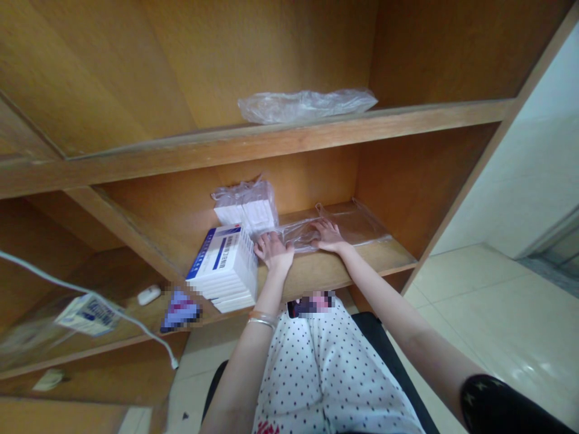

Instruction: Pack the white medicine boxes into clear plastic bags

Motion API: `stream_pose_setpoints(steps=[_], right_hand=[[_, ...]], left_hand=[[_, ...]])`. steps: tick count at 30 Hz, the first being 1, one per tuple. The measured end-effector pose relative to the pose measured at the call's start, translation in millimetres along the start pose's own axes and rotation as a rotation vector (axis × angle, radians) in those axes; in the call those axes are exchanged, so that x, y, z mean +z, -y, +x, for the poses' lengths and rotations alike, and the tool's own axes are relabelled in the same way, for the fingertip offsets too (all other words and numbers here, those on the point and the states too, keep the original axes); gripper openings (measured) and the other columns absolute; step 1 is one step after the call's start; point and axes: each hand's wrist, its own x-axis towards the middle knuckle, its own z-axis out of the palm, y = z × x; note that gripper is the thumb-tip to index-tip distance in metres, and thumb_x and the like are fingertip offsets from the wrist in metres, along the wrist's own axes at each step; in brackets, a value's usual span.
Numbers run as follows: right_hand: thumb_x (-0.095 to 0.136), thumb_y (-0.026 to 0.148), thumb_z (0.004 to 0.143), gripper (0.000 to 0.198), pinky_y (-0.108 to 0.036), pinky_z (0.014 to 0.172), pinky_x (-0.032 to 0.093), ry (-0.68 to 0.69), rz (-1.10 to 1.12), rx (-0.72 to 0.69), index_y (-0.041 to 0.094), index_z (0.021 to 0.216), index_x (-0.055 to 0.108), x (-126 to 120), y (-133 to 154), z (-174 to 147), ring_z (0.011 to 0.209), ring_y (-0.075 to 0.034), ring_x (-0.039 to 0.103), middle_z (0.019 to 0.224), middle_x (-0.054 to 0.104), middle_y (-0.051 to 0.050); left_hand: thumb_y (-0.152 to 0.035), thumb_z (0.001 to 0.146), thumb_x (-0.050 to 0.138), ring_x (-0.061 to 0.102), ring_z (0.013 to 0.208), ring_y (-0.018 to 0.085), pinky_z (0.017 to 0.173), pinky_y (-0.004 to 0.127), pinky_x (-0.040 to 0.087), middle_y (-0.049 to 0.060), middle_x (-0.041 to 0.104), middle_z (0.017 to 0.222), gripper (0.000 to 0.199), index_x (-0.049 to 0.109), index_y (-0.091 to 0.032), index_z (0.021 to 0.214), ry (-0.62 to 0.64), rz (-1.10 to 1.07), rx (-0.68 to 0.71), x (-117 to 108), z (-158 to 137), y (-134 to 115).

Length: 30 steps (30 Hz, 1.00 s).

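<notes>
A clear plastic bag (368,226) lies spread flat on the middle shelf. Its left part is crumpled beneath my hands. My left hand (274,250) rests on the bag's left end, fingers outstretched, right beside a stack of white and blue boxes (230,259). Farther right, my right hand (329,235) presses on the same bag with its fingers spread. Behind the stack stands a wrapped bundle of white boxes (246,205) in thin clear plastic.
Another folded plastic bag (307,105) lies on the upper shelf (307,138). In the left compartment are a single box (88,313), a white mouse-shaped object (149,294) and a hanging white cable (136,328). A phone (310,304) lies on my lap.
</notes>
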Motion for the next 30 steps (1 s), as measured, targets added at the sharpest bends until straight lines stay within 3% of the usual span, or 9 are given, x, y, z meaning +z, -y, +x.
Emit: stream_pose_setpoints(steps=[3, 6, 9, 14, 18, 21, 26, 30], right_hand=[[0.063, 0.039, 0.072, 0.055, -0.046, 0.106, 0.018, -0.013, 0.014, -0.017, 0.024, 0.124, 0.053, -2.0, 0.9, -0.3, 0.130, -0.027, 0.031, 0.136, 0.045, -0.009], [0.058, 0.036, 0.077, 0.031, -0.044, 0.103, 0.022, -0.135, 0.053, -0.054, 0.025, 0.106, 0.064, -6.9, 6.2, -1.9, 0.119, -0.024, 0.042, 0.120, 0.058, -0.005], [0.054, 0.032, 0.080, 0.020, -0.042, 0.099, 0.027, -0.239, 0.096, -0.074, 0.023, 0.093, 0.066, -12.2, 13.2, -4.5, 0.108, -0.023, 0.051, 0.106, 0.065, -0.004], [0.054, 0.028, 0.079, 0.019, -0.037, 0.096, 0.031, -0.169, 0.097, -0.108, 0.023, 0.093, 0.066, -13.4, 20.9, -7.1, 0.098, -0.020, 0.058, 0.102, 0.068, -0.001], [0.056, 0.032, 0.078, 0.018, -0.037, 0.093, 0.031, -0.086, 0.036, -0.091, 0.025, 0.089, 0.068, -9.0, 19.9, -5.9, 0.091, -0.020, 0.061, 0.093, 0.070, 0.000], [0.056, 0.029, 0.077, 0.018, -0.040, 0.094, 0.028, -0.101, -0.001, -0.047, 0.025, 0.088, 0.069, -5.7, 15.4, -4.0, 0.093, -0.022, 0.060, 0.094, 0.070, -0.002], [0.054, 0.016, 0.072, 0.024, -0.041, 0.094, 0.027, -0.132, -0.049, 0.016, 0.025, 0.088, 0.070, -2.5, 8.5, -1.1, 0.096, -0.022, 0.058, 0.097, 0.070, -0.003], [0.052, 0.011, 0.070, 0.030, -0.040, 0.093, 0.028, -0.159, -0.060, 0.033, 0.026, 0.089, 0.070, -3.1, 7.4, -0.1, 0.100, -0.022, 0.056, 0.100, 0.069, -0.002]], left_hand=[[-0.030, 0.075, 0.054, 0.049, 0.108, 0.030, 0.098, 0.047, 0.028, 0.012, 0.060, 0.105, 0.030, 0.056, -0.017, 0.102, -0.003, -0.103, 0.024, -4.4, 1.6, -0.6], [-0.018, 0.075, 0.051, 0.052, 0.105, 0.025, 0.096, 0.039, 0.033, 0.008, 0.062, 0.104, 0.025, 0.056, -0.020, 0.099, 0.050, -0.220, 0.218, -3.6, 3.3, 0.1], [-0.010, 0.074, 0.048, 0.054, 0.101, 0.021, 0.094, 0.033, 0.036, 0.006, 0.063, 0.103, 0.030, 0.056, -0.021, 0.101, 0.140, -0.258, 0.408, 2.4, 3.0, -0.3], [-0.015, 0.077, 0.049, 0.054, 0.104, 0.024, 0.097, 0.038, 0.032, 0.007, 0.065, 0.104, 0.030, 0.058, -0.021, 0.105, 0.235, -0.148, 0.499, 9.8, -0.9, -4.3], [-0.029, 0.081, 0.049, 0.058, 0.097, 0.025, 0.092, 0.042, 0.033, 0.008, 0.068, 0.096, 0.022, 0.064, -0.021, 0.095, 0.241, -0.023, 0.431, 8.5, -2.2, -6.5], [-0.035, 0.085, 0.042, 0.060, 0.087, 0.026, 0.087, 0.044, 0.033, 0.009, 0.069, 0.085, 0.031, 0.067, -0.019, 0.082, 0.203, 0.074, 0.272, 6.3, -0.9, -5.2], [-0.032, 0.086, 0.035, 0.061, 0.084, 0.028, 0.081, 0.043, 0.035, 0.015, 0.068, 0.083, 0.040, 0.070, -0.013, 0.083, 0.145, 0.185, 0.043, 7.2, 2.4, 3.6], [-0.027, 0.082, 0.041, 0.059, 0.086, 0.028, 0.081, 0.042, 0.035, 0.013, 0.068, 0.085, 0.030, 0.069, -0.014, 0.085, 0.154, 0.193, 0.001, 9.6, 3.6, 9.2]])
